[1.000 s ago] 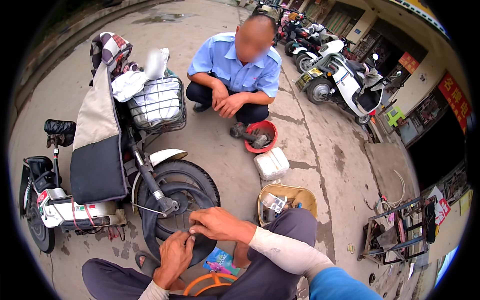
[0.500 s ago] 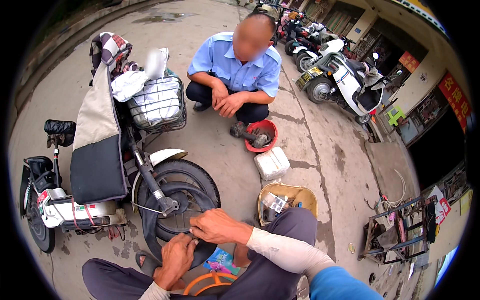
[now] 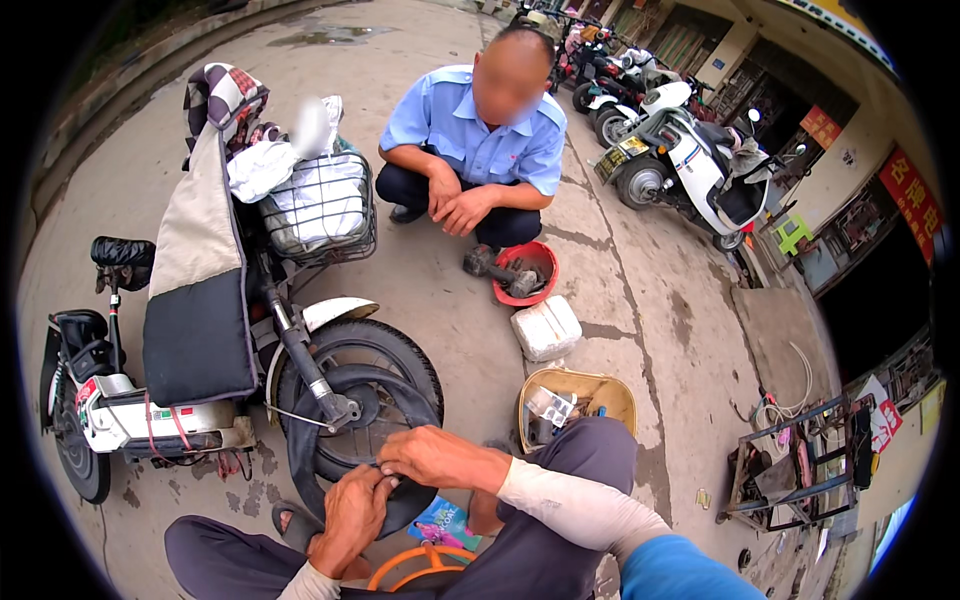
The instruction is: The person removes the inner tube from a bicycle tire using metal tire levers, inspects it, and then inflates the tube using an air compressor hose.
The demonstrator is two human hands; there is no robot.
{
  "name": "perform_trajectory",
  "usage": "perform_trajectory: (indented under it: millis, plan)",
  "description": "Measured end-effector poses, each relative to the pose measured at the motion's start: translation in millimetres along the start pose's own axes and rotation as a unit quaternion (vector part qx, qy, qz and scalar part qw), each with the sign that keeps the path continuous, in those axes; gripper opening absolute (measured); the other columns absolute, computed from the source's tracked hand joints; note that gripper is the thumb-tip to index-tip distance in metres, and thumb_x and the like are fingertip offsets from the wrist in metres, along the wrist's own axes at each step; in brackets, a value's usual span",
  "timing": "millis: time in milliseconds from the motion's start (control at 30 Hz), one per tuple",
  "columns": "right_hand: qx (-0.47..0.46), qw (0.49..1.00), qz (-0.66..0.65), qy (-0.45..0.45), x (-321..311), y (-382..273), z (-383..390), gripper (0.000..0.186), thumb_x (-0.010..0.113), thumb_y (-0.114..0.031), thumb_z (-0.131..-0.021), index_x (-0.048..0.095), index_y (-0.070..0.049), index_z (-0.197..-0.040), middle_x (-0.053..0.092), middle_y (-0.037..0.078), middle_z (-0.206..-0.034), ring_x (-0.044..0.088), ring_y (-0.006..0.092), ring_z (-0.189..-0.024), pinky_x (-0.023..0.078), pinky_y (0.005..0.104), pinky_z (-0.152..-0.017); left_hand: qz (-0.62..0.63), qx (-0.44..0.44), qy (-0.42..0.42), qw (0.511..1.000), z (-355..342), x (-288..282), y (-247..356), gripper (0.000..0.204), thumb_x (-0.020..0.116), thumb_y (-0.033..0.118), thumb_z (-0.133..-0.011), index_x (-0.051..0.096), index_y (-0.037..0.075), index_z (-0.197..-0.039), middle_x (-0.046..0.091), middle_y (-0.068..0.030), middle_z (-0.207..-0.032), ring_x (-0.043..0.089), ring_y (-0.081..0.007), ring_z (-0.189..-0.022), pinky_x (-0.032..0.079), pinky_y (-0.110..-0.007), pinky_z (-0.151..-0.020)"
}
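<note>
A black inner tube (image 3: 302,462) hangs in a loop beside the front wheel (image 3: 428,372) of a scooter on its side stand or upright; which, I cannot tell. My left hand (image 3: 356,512) has its fingers closed on the near part of the tube. Right against it, my right hand (image 3: 445,461) pinches the same stretch, the fingertips of both nearly meeting. What lies between the fingertips is hidden. Below my hands are an orange ring-shaped frame (image 3: 385,572) and a colourful printed packet (image 3: 442,522).
Opposite me squats a person in a blue shirt (image 3: 480,135). A red bowl with tools (image 3: 552,262), a white wrapped block (image 3: 546,328) and a yellowish tub (image 3: 625,400) stand to the right. Further right is a metal rack (image 3: 800,465); parked scooters (image 3: 690,150) line the shopfronts.
The view has shifted very slightly. My right hand has tipped a little lower over the tube, while both hands keep their grip in the same place.
</note>
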State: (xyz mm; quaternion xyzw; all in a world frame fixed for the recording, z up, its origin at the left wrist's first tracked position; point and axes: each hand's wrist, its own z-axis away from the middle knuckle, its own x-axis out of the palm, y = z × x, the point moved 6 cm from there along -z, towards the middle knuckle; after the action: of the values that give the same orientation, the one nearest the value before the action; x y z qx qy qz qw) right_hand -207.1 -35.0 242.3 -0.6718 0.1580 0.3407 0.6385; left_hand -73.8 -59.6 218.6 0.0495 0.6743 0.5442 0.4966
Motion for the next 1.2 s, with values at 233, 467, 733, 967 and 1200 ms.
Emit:
perform_trajectory:
  millis: [233, 467, 733, 967, 1200]
  plan:
    - [-0.032, 0.999, -0.023, -0.005, 6.6, 1.8, 0.8, 0.014, 0.06, -0.01, -0.09, 0.062, 0.002, -0.095, 0.061, 0.017, -0.086, 0.061, 0.0393, -0.083, 0.049, 0.0448, -0.074, 0.018, -0.003, -0.007, 1.0, 0.6, 3.7, -3.6, 0.016, 0.064, 0.014, -0.088, 0.067, -0.002, -0.089, 0.062, -0.0172, -0.08, 0.061, -0.0373, -0.076, 0.046, -0.043, -0.068]
    - [0.014, 1.0, -0.009, -0.001, 2.5, -3.9, 0.1, 0.015, 0.06, -0.01, -0.089, 0.06, 0.001, -0.1, 0.061, 0.017, -0.087, 0.061, 0.04, -0.083, 0.048, 0.0457, -0.073, 0.048, -0.026, -0.041, 0.998, 0.4, 5.9, -10.0, 0.018, 0.066, 0.017, -0.087, 0.068, 0.0, -0.091, 0.061, -0.0161, -0.08, 0.061, -0.0375, -0.08, 0.046, -0.046, -0.069]
    - [-0.048, 0.998, -0.023, -0.017, 2.3, -6.6, 2.5, 0.018, 0.063, -0.009, -0.086, 0.06, 0.001, -0.101, 0.06, 0.016, -0.088, 0.06, 0.0385, -0.084, 0.048, 0.0451, -0.073, 0.076, 0.005, 0.01, 0.997, -0.4, 8.5, -18.5, 0.013, 0.07, 0.008, -0.082, 0.07, -0.002, -0.09, 0.064, -0.0165, -0.078, 0.062, -0.0303, -0.068, 0.045, -0.038, -0.062]
    - [-0.07, 0.997, 0.03, -0.002, 2.7, -0.6, 2.0, 0.021, 0.064, -0.015, -0.087, 0.06, 0.0, -0.101, 0.059, 0.015, -0.086, 0.061, 0.0359, -0.083, 0.049, 0.0437, -0.07, 0.046, 0.014, 0.019, 0.999, 0.2, 4.7, -14.1, 0.013, 0.071, 0.01, -0.083, 0.071, -0.001, -0.089, 0.064, -0.0165, -0.076, 0.062, -0.0313, -0.068, 0.045, -0.037, -0.062]
    - [-0.052, 0.995, 0.08, 0.01, -3.4, -7.3, 1.0, 0.026, 0.062, -0.025, -0.09, 0.054, -0.001, -0.083, 0.059, 0.015, -0.079, 0.062, 0.0377, -0.075, 0.048, 0.0452, -0.064, 0.016, 0.04, 0.044, 0.998, 1.0, 1.9, -9.4, 0.013, 0.072, 0.012, -0.08, 0.072, 0.001, -0.087, 0.057, -0.012, -0.067, 0.057, -0.0295, -0.066, 0.042, -0.039, -0.061]
